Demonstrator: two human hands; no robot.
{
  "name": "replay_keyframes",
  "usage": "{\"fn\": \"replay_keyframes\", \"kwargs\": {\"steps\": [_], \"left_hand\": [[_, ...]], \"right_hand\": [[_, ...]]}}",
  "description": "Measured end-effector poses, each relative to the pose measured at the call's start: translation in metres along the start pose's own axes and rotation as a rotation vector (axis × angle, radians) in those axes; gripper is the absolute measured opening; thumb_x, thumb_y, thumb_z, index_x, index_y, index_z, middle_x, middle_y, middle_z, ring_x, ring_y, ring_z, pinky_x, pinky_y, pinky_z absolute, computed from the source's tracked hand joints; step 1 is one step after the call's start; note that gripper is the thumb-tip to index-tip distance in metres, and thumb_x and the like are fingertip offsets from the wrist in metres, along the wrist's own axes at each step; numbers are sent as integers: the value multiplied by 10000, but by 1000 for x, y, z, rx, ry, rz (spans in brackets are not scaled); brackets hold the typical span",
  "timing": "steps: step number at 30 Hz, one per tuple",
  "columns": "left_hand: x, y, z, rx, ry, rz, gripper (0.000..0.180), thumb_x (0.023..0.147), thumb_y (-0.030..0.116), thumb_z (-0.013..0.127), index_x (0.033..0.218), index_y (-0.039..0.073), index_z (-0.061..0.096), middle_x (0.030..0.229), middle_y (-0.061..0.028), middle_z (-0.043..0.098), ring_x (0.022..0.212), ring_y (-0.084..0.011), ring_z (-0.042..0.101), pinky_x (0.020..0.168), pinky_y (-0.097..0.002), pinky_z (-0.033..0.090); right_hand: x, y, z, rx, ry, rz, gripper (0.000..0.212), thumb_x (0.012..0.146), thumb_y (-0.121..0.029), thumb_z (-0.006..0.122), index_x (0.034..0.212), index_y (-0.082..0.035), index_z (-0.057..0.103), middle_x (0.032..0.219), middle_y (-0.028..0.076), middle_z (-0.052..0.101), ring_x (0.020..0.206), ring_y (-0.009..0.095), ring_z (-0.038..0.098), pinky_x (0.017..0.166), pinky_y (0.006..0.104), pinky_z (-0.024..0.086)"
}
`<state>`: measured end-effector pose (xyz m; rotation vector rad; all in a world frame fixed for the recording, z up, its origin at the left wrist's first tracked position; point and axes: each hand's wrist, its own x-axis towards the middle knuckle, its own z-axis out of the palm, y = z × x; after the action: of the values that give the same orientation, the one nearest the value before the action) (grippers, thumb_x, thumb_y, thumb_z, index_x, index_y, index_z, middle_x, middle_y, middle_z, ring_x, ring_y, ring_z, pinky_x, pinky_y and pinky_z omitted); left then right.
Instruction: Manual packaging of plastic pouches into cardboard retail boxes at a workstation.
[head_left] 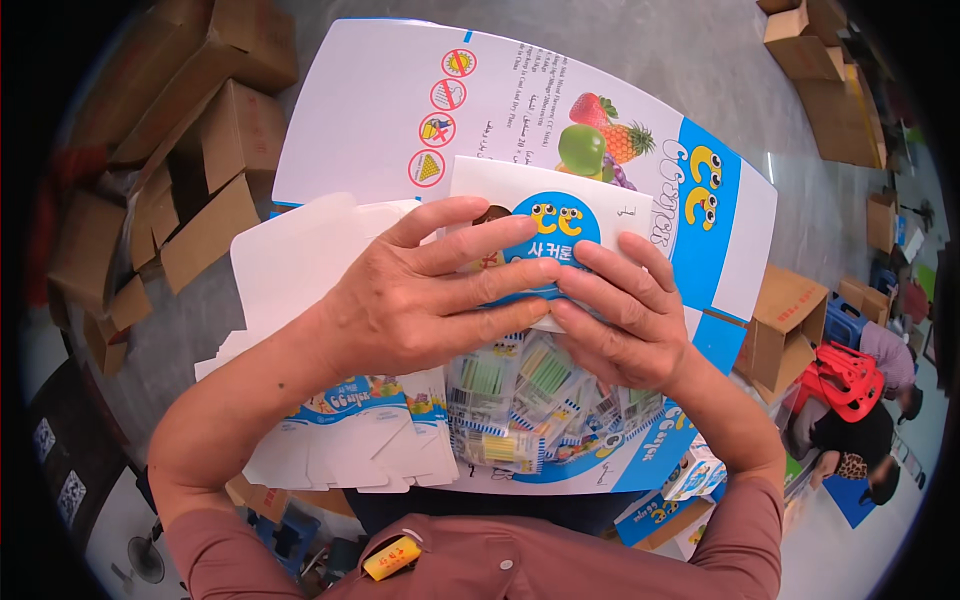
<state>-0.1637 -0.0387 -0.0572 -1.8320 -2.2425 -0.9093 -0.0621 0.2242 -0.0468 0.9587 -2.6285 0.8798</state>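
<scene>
A small white carton with a blue round emblem is in front of me, between my two hands. My left hand reaches across its left part, long fingers lying over the printed face; its thumb is hidden. From the other side, my right hand curls its fingers over the carton's right and near part. The fingertips of both hands meet near the middle. Just nearer to me lies a heap of clear packets with green and yellow sticks inside. Stacked flat white cartons with colourful print lie under my left forearm.
Beneath everything spreads a large white and blue printed cardboard carton. Brown cardboard boxes stand on the floor at the left, and another brown box at the right. Beyond it are a red plastic chair and other people.
</scene>
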Motion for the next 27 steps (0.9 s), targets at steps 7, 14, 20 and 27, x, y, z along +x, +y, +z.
{"fn": "replay_keyframes", "kwargs": {"steps": [7,14,20,27], "left_hand": [[6,9,-6,-154,10,-157,366,725,294,842,1065,232,723,1331,36,655,1315,-241,562,1188,-493,347],[-1,5,2,-74,59,-57,392,712,271,852,1086,247,737,1277,30,689,1316,-275,556,1195,-694,235],[-3,0,9,27,93,5,365,721,226,841,1072,239,742,1226,34,712,1274,-253,585,1191,-704,232],[6,15,5,-104,97,-162,262,738,177,826,988,222,764,1183,29,728,1203,-218,616,1194,-694,241]], "right_hand": [[4,-4,-2,-4,-19,67,367,831,-232,796,1172,-117,724,1316,116,665,1315,324,573,1158,525,357],[-3,-3,6,-104,16,-13,372,864,-284,767,1193,-121,711,1333,103,655,1302,316,583,1162,526,365],[-2,-1,6,-128,-1,-19,340,858,-224,751,1180,-121,709,1330,96,656,1291,308,593,1160,529,376],[-1,-4,9,-139,55,-5,340,831,-190,742,1163,-122,712,1311,90,665,1277,298,604,1147,522,394]]}}
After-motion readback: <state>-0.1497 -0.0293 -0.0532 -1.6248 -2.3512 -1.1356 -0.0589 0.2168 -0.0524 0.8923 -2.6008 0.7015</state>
